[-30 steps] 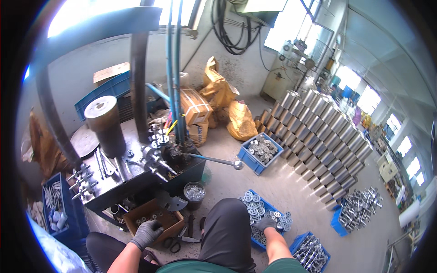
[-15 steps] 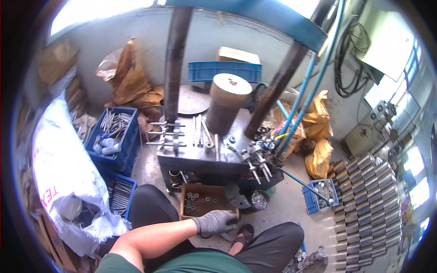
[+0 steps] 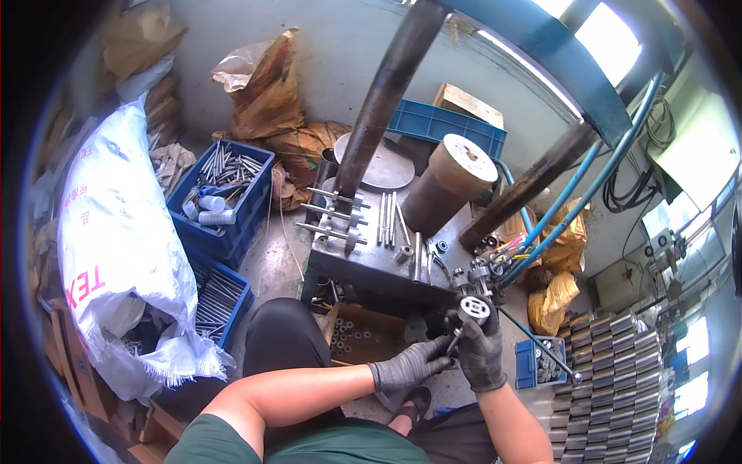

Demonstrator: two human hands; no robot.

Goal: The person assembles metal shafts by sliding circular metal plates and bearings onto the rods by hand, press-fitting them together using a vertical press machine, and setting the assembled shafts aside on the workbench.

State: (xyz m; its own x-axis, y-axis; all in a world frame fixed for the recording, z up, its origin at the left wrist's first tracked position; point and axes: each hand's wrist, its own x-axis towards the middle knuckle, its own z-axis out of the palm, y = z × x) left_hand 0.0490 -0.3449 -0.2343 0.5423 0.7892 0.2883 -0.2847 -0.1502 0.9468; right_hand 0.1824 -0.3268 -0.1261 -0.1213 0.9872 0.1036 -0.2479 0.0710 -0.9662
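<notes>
Holding: right hand (image 3: 481, 352), gloved, wrapped around a round metal part (image 3: 473, 308) with several holes in its face, right of centre and low in the frame; the grip is closed about the part's body below the face.
Left hand: left hand (image 3: 410, 365), also gloved, fingers pinched on a thin metal pin (image 3: 454, 340) that angles up toward the round part; grip closed on the pin's lower end.
Where the part sits: held in the air just in front of the near edge of the dark steel table (image 3: 371, 267) of the press, above the person's lap.
Handling of the part: solid steel by the look, so likely heavy for its size, stiff, not fragile; the smooth, possibly oily surface may slip, and knit gloves help. Best taken around the cylindrical side, leaving the holed face free.
Handling of the pin: light, rigid, thin; easy to drop or roll, best pinched near one end.
Edges: table front edge close behind the hands, with loose rods (image 3: 386, 220), bolts and fittings lying on it; blue hoses (image 3: 572, 193) run down at right of centre.
Below: open cardboard box (image 3: 367, 336) of small rings by the knee, lower centre.
Open room: little on the table; the freest space is over the lap. Blue crates (image 3: 224, 197) of rods fill the left.
</notes>
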